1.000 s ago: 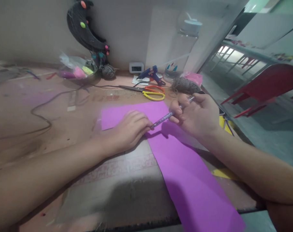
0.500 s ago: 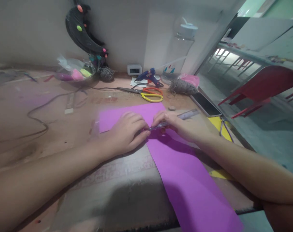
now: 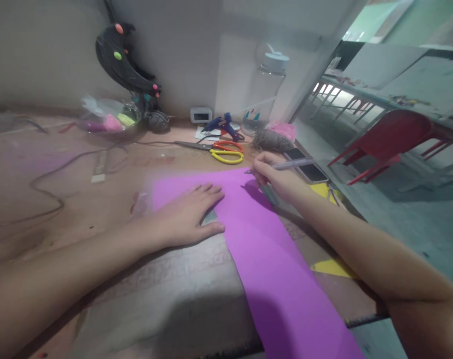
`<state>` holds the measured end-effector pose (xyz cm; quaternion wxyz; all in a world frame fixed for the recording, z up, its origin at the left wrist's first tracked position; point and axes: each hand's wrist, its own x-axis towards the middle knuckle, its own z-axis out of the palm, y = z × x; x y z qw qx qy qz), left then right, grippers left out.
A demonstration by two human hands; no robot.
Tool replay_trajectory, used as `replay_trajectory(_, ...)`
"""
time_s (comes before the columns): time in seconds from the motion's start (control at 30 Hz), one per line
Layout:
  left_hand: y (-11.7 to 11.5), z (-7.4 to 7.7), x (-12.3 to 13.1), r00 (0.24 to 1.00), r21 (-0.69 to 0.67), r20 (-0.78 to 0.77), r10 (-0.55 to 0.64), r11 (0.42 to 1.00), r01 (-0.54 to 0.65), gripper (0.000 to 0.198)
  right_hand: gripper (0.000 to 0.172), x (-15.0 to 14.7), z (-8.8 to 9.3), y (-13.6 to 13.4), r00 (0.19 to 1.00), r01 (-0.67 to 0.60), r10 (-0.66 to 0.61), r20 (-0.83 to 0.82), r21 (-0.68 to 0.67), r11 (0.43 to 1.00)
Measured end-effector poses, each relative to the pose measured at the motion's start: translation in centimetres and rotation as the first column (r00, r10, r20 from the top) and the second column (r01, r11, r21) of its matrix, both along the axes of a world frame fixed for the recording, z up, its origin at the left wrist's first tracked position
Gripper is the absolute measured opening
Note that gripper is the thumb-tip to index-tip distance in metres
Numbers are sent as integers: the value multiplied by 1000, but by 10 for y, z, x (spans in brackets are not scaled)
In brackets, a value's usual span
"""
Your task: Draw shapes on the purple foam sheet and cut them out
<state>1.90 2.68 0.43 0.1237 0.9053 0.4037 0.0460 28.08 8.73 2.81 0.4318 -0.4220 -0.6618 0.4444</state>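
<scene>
A long purple sheet of paper (image 3: 271, 269) lies across the table and hangs past its front edge. My left hand (image 3: 196, 212) rests flat on the paper's left part, fingers spread. In my right hand (image 3: 269, 172) is a pen (image 3: 294, 163), gripped between thumb and fingers. The pen's tip is over the paper near its far right corner; whether it touches I cannot tell. Scissors (image 3: 226, 151) with one red and one yellow handle lie just beyond the paper.
Behind the scissors are a blue glue gun (image 3: 224, 124), a small white clock (image 3: 200, 115) and a clear bottle (image 3: 269, 94). Grey yarn (image 3: 273, 139) and a phone (image 3: 311, 167) lie at the right. A cord (image 3: 43, 184) curves across the left. A red chair (image 3: 394, 139) stands beyond.
My hands have moved apart. The left now lies flat with spread fingers, and the right has shifted up and right with the pen. The view has tilted slightly.
</scene>
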Motion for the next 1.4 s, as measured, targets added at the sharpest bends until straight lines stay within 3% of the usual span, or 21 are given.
replay_trajectory(0.1,-1,0,0,999,13,15,-29,999,29,82,15,-6,-9,-3,996,-65,57,-69,-124,990)
replay_trajectory(0.2,-1,-3,-1,998,54,50,-36,998,33,76,27,-7,-18,1,967,-184,113,-227,-321,929)
replay_trajectory(0.3,-1,-7,-2,994,99,96,-51,994,41,70,30,-6,-17,2,949,-81,-15,-316,-288,954)
replay_trajectory(0.37,-1,-9,-2,992,120,116,-59,992,45,68,33,-6,-12,0,942,-74,-24,-334,-277,958)
replay_trajectory(0.47,-1,-10,-3,992,128,106,-66,990,52,67,44,-6,-7,-5,943,-250,117,-311,-434,865)
replay_trajectory(0.53,-1,-10,-3,993,126,102,-65,991,52,67,38,-7,-8,-7,959,-168,73,-275,-341,925)
replay_trajectory(0.6,-1,-10,-3,992,125,108,-64,991,50,66,27,-7,-7,-9,975,-14,-18,-222,-142,990)
replay_trajectory(0.67,0,-10,-3,992,126,112,-61,991,47,65,24,-8,-5,-11,996,45,-49,-81,-46,998)
replay_trajectory(0.8,0,-10,-2,992,129,109,-63,990,49,66,18,-10,2,-16,960,88,-71,272,-49,995)
replay_trajectory(0.97,1,-13,-3,991,141,115,-66,989,49,66,31,-11,-5,-12,961,125,-113,254,-30,992)
replay_trajectory(1.03,1,-14,-4,991,147,121,-65,988,47,66,31,-12,-6,-12,933,173,-168,318,11,985)
replay_trajectory(1.17,1,-17,-4,988,154,143,-63,987,41,64,29,-17,2,-18,830,280,-280,483,74,957)
replay_trajectory(1.4,0,-18,-4,986,164,149,-72,985,47,65,29,-26,19,-27,777,306,-286,560,59,950)
